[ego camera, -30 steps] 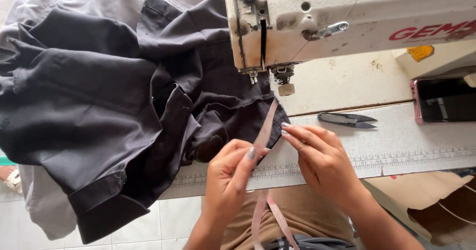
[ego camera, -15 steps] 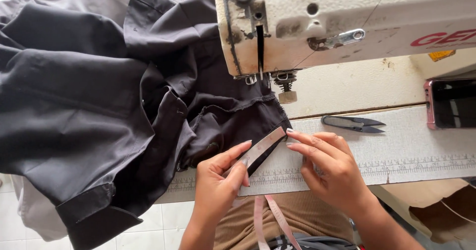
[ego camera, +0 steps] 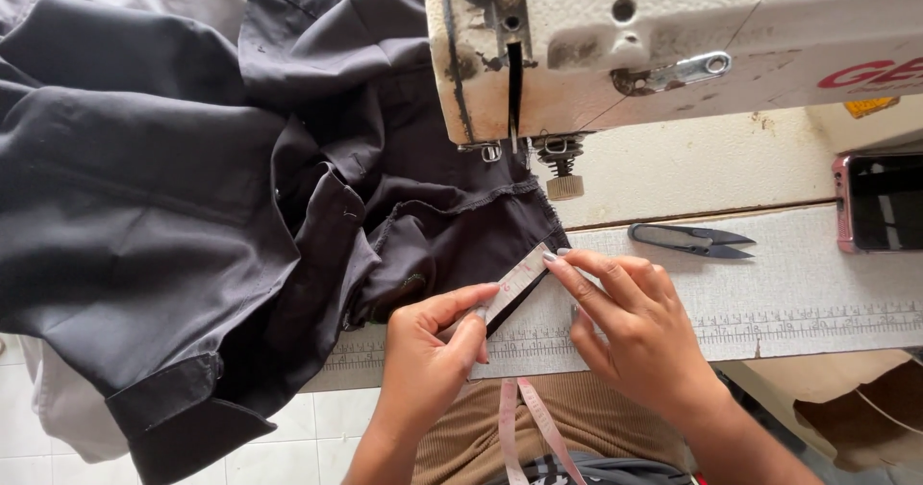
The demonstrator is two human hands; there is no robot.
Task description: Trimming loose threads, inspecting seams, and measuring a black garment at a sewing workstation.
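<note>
Close by: left hand (ego camera: pixel 423 355) pinching the lower end of a pink measuring tape (ego camera: pixel 514 281) between thumb and forefinger; right hand (ego camera: pixel 639 326) pressing the upper end flat with the forefinger tip, other fingers loosely spread, grasping nothing. Tape stretched taut between the two sets of fingertips, slanting up to the right, lying along the frayed hem of a dark grey garment (ego camera: pixel 192 206). Loose remainder of the tape hanging below the wrists, over the lap.

Just above the right fingertips: presser foot and needle bar (ego camera: pixel 562 163) of a cream sewing machine (ego camera: pixel 673 43), its head overhanging the cloth. Right of the right hand, apart from it: black thread snips (ego camera: pixel 692 240) lying on the white table edge (ego camera: pixel 817 293), which bears a printed ruler scale. Farther right, at the frame's border: a pink-cased phone (ego camera: pixel 880 201), screen dark.

Left of the left hand: the bulk of the garment heaped over the table and spilling past its front edge toward white floor tiles (ego camera: pixel 279 451); a cuff hanging lowest. Bare table strip open between right hand and snips; machine head closing off the room above the fingers. Lower right, beneath the table: a brown cardboard box (ego camera: pixel 856 408), contents hidden.
</note>
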